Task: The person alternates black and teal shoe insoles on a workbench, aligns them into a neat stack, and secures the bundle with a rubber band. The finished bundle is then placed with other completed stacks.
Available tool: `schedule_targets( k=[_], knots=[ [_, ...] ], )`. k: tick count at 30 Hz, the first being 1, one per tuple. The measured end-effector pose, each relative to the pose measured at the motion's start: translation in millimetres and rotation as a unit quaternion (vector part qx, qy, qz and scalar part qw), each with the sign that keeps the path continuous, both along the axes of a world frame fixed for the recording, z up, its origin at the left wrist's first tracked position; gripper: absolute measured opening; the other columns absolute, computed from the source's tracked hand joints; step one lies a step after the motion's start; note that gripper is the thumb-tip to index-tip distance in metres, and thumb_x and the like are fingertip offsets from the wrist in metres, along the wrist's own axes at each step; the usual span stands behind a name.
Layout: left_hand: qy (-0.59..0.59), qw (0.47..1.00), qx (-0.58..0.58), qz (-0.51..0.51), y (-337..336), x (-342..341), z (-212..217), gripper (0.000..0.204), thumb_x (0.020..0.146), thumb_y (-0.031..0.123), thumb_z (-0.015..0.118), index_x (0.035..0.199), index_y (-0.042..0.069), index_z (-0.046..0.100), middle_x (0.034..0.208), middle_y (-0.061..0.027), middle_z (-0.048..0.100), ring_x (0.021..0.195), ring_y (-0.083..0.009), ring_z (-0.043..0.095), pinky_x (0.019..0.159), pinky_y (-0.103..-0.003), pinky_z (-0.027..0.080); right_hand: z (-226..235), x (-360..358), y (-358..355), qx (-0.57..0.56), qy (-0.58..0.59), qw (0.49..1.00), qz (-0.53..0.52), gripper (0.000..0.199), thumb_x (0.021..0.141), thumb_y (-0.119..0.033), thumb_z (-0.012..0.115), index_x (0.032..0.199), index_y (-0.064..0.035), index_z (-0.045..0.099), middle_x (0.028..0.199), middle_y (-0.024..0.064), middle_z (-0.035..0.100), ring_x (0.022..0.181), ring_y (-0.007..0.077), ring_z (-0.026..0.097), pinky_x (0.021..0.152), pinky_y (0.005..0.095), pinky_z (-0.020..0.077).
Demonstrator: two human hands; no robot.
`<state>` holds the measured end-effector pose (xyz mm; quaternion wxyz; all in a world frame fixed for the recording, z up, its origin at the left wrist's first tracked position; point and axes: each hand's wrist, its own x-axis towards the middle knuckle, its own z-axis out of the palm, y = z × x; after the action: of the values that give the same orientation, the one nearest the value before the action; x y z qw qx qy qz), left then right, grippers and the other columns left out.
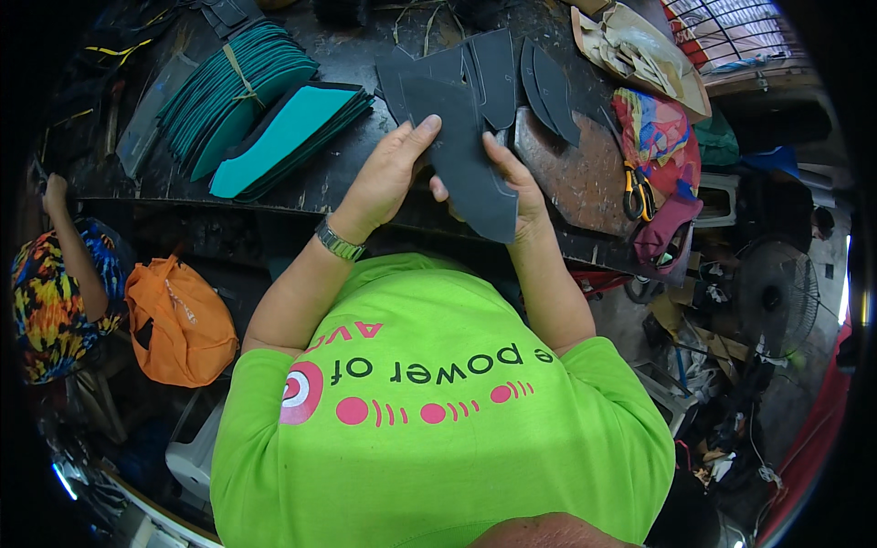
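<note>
Between my two hands is a dark grey cut sheet piece (466,151), held over the table's near edge. My left hand (393,164) grips its left side, thumb on top and fingers underneath. On its right side, my right hand (519,187) holds it with fingers partly hidden behind it. More dark grey cut pieces (493,68) lie just beyond, and a few narrow curved ones (548,91) sit to their right. At the left are a stack of teal cut pieces (292,137) and a thicker teal bundle tied with a band (242,78).
On the dark worktable (338,173) a brown board (580,169) lies at right, near yellow-handled scissors (635,194) and a colourful cloth bag (653,128). Beyond is an open bag of scraps (639,50). An orange bag (180,320) hangs near another person's arm (78,247) at left.
</note>
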<state>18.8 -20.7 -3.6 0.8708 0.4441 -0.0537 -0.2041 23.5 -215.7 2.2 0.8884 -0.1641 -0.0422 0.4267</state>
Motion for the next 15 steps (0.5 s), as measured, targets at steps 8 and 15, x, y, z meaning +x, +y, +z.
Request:
schedule_targets(
  k=[8, 15],
  knots=[
    [-0.313, 0.821, 0.445, 0.173, 3, -1, 11, 0.034, 0.094, 0.015, 0.069, 0.126, 0.005, 0.067, 0.126, -0.0126, 0.059, 0.117, -0.0258, 0.059, 0.102, -0.034, 0.046, 32, 30, -55, -0.049, -0.183, 0.972, -0.141, 0.069, 0.1, -0.048, 0.056, 0.14, 0.0072, 0.044, 0.096, 0.0179, 0.067, 0.082, 0.0223, 0.071, 0.068, 0.0307, 0.0587],
    [-0.354, 0.7, 0.586, 0.203, -4, 24, -1, 0.054, 0.088, 0.016, 0.075, 0.139, 0.009, 0.057, 0.143, -0.0209, 0.049, 0.131, -0.037, 0.052, 0.108, -0.042, 0.044, 22, 37, -76, -0.184, -0.095, 0.934, -0.292, 0.035, 0.1, -0.005, 0.059, 0.134, -0.0009, 0.054, 0.115, 0.0079, 0.071, 0.098, 0.0157, 0.071, 0.089, 0.0337, 0.0597]
  ],
)
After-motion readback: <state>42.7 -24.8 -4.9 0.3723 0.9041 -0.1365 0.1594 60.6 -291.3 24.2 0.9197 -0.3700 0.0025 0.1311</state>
